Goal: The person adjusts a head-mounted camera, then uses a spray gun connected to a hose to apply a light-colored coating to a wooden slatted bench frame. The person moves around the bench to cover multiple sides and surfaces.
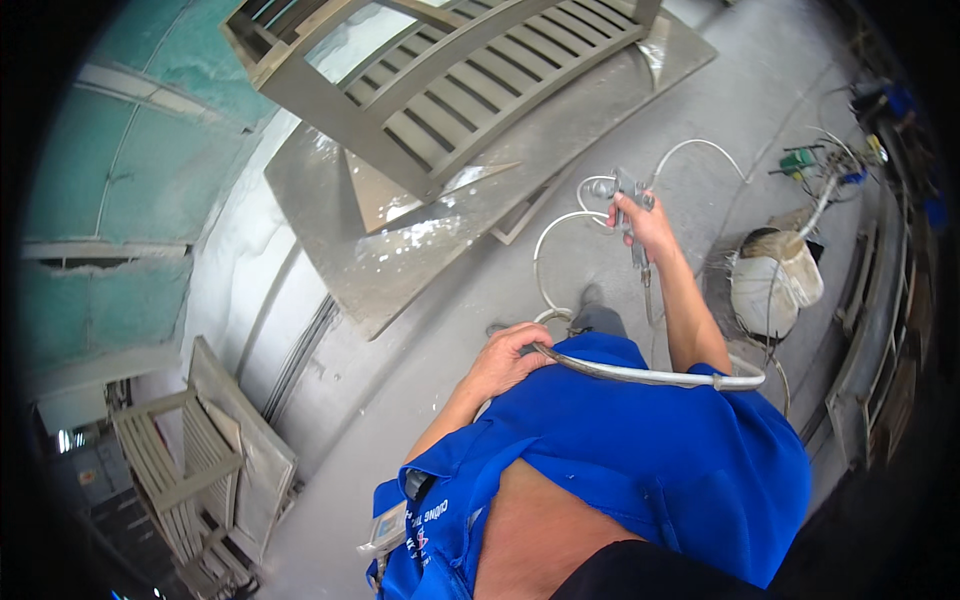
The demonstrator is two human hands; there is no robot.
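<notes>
My right hand (648,226) is wrapped round a metal spray gun (632,190), held out ahead and to the right. From the gun a pale thin hose (541,252) loops down toward my left hand. My left hand (503,362) is closed at my waist, its fingers round a hose (640,374) that runs across my front to the right. Ahead of me a slatted wooden bench (440,110) in a grey-brown finish sits on a flat board (420,255) spotted with white. The gun is apart from the bench.
A second slatted piece of furniture (180,455) stands at the lower left beside a board. A whitish bucket (770,285) with a pump-like device is on the right, hoses trailing over the floor (345,440). Long planks (868,330) line the right edge; green filter panels (130,150) cover the left wall.
</notes>
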